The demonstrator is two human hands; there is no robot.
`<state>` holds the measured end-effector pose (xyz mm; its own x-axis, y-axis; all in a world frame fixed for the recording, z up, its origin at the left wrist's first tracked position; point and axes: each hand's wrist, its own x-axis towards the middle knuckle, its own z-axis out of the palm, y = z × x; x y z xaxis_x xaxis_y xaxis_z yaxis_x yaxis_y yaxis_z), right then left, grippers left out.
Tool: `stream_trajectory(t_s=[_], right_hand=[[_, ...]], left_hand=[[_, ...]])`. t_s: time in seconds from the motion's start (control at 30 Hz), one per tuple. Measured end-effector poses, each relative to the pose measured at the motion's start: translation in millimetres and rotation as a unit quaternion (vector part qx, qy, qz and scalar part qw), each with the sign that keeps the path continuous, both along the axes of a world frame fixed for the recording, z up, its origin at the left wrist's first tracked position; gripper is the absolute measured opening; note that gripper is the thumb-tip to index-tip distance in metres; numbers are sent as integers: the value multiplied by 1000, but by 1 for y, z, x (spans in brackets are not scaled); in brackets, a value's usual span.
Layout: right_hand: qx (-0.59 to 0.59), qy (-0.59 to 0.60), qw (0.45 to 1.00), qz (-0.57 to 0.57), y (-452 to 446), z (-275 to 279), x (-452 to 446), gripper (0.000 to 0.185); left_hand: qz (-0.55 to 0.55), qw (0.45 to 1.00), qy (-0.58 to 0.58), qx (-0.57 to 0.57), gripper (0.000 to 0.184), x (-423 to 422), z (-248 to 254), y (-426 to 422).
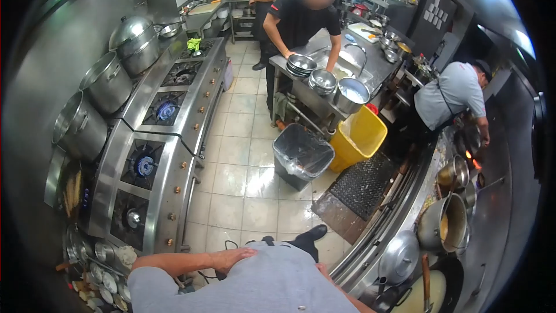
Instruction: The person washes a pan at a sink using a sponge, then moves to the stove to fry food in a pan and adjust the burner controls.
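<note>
Grey shirt (243, 287), just beyond the stove's (165, 188) near end, appears light and soft, best pinched at a loose fold; left hand (233, 259) rests against it, finger closure indeterminate, right hand hidden, state unknown.

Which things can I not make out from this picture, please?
In the head view:
- Right hand: hidden behind the shirt.
- Sink worker's left hand: hidden behind the bowls.
- Left lidded pot: contents hidden by its lid.
- Wall papers: any writing is too small.
- Wok: cut off by the bottom edge.
</note>
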<state>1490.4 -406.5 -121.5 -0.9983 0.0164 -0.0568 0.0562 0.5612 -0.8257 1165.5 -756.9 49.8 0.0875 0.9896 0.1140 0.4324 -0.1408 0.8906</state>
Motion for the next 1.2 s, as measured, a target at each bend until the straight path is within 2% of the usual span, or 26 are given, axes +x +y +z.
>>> stream_trajectory(t_s=[0.07, 0.1, 0.13, 0.2, 0.23, 0.27, 0.33, 0.47, 0.5, 0.57, 0.63, 0.87, 0.9, 0.97, 1.0, 1.03, 1.07, 1.1, 1.13, 1.17, 1.2], right_hand=[[-17, 12, 999, -30, -14, 67, -20, 51], [-35, 37, 997, -63, -23, 81, -18, 51], [-50, 59, 995, -64, -25, 71, -11, 53], [-53, 90, 993, -59, -17, 50, -10, 56], [-45, 96, 993, -54, -16, 48, -10, 58], [40, 32, 999, -1, -13, 52, -11, 62], [2, 72, 997, -8, -13, 81, -37, 66], [26, 89, 995, 27, -11, 145, -60, 70], [6, 54, 998, 22, -11, 145, -60, 70], [10, 72, 997, 36, -6, 135, -62, 72], [15, 90, 995, 48, -1, 129, -65, 73], [29, 87, 991, 101, 19, 127, -74, 83], [18, 61, 992, 112, 20, 132, -73, 86], [167, -88, 962, 196, 35, 171, -93, 91], [140, -58, 955, 255, 55, 192, -109, 93], [166, -78, 928, 323, 72, 187, -124, 89], [176, -149, 941, 246, 91, 214, -136, 84], [209, -112, 964, 116, 112, 172, -134, 78], [218, -168, 961, 7, 134, 178, -158, 72], [294, -58, 952, -51, 155, 178, -179, 66], [320, 70, 935, -132, 172, 186, -202, 63]], left_hand=[[-13, 1000, -7, -12, 77, -2, 2, 1], [-12, 1000, -20, -14, 80, -3, 9, 5], [-8, 999, -28, -15, 82, -5, 15, 8], [-24, 999, -12, -20, 86, -6, -23, 1], [-17, 999, -23, -41, 84, -6, -9, 4], [-2, 997, -31, -68, 81, -3, 7, 8], [17, 999, -51, -3, 74, 0, -14, -3], [2, 997, -31, -65, 64, -2, 3, 1], [10, 999, -17, -51, 59, -3, 2, 0], [12, 999, -5, -38, 54, -2, -4, -8], [39, 993, 19, -114, 48, -1, -19, -14], [48, 991, -17, -121, 50, -10, -23, -3], [80, 982, -54, -161, 52, -21, -14, 6], [101, 946, -147, -269, 56, -20, -2, 14], [107, 917, -195, -329, 59, -8, -1, 12], [110, 899, -210, -367, 59, -10, 5, 18], [108, 896, -202, -381, 59, -12, 8, 25], [106, 898, -189, -384, 59, -14, 8, 31], [106, 898, -183, -386, 59, -15, 10, 35], [103, 900, -176, -385, 59, -16, 10, 38], [101, 902, -168, -384, 59, -16, 11, 42]])
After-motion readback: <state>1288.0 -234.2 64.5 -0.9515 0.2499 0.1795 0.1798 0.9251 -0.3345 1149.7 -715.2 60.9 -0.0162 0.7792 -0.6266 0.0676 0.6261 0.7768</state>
